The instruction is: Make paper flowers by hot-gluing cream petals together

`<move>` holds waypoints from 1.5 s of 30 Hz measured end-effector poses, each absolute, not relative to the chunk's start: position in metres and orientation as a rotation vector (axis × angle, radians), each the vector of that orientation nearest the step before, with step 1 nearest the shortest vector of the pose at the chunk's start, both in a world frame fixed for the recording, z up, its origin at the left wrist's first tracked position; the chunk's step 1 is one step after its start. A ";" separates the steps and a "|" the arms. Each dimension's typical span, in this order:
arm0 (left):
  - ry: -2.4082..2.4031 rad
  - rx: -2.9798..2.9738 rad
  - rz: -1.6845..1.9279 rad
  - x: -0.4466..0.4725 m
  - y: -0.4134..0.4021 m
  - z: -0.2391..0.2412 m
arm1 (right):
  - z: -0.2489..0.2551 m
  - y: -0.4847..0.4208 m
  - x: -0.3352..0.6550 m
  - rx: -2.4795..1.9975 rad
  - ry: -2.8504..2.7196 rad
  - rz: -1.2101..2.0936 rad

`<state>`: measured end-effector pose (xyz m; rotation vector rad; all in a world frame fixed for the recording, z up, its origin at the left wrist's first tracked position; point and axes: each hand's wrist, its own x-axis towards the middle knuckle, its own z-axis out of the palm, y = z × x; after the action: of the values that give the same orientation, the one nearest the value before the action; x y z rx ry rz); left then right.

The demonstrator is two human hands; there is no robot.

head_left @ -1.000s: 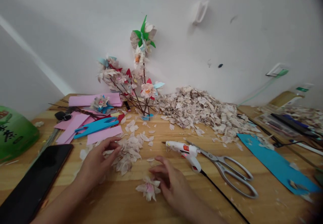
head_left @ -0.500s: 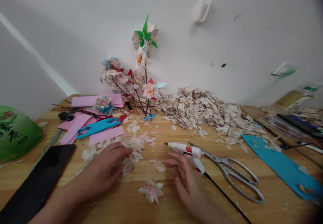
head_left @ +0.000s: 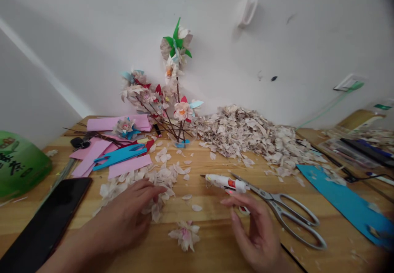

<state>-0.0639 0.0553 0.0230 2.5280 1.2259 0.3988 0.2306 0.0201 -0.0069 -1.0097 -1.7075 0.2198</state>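
Observation:
My left hand (head_left: 127, 213) lies palm down on a small heap of pale loose petals (head_left: 160, 178), fingers stretched and slightly spread, holding nothing I can see. My right hand (head_left: 257, 234) hovers with curved, parted fingers just in front of the white glue gun (head_left: 226, 183), fingertips close to its handle but not wrapped round it. A finished pale pink paper flower (head_left: 185, 234) lies on the wooden table (head_left: 215, 248) between both hands.
Steel scissors (head_left: 286, 213) lie right of the glue gun, whose black cord (head_left: 289, 254) runs toward me. A large petal pile (head_left: 246, 133) sits behind, a flower bouquet (head_left: 168, 96) against the wall, pink and blue paper strips (head_left: 120, 156) left, a black phone (head_left: 43, 224), a blue sheet (head_left: 344, 203).
My right hand has moved rightward from beside the paper flower to the glue gun. My left hand has slid a little right across the loose petals.

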 end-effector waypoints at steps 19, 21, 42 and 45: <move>1.400 2.678 0.690 -0.051 0.073 -0.002 | -0.014 0.072 0.288 -1.359 -1.176 0.834; 1.384 2.689 0.666 -0.050 0.076 -0.004 | -0.018 0.070 0.285 -1.368 -1.268 0.953; 0.897 0.668 0.933 -0.022 0.055 0.018 | 0.036 0.029 0.239 -1.056 -1.235 0.429; 0.869 0.738 0.910 -0.013 0.049 0.013 | 0.035 0.019 0.210 -1.057 -1.441 0.943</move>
<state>-0.0134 0.0489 0.0134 0.7384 0.8688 0.9103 0.2096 0.0195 0.0347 -1.0565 -1.4415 0.9433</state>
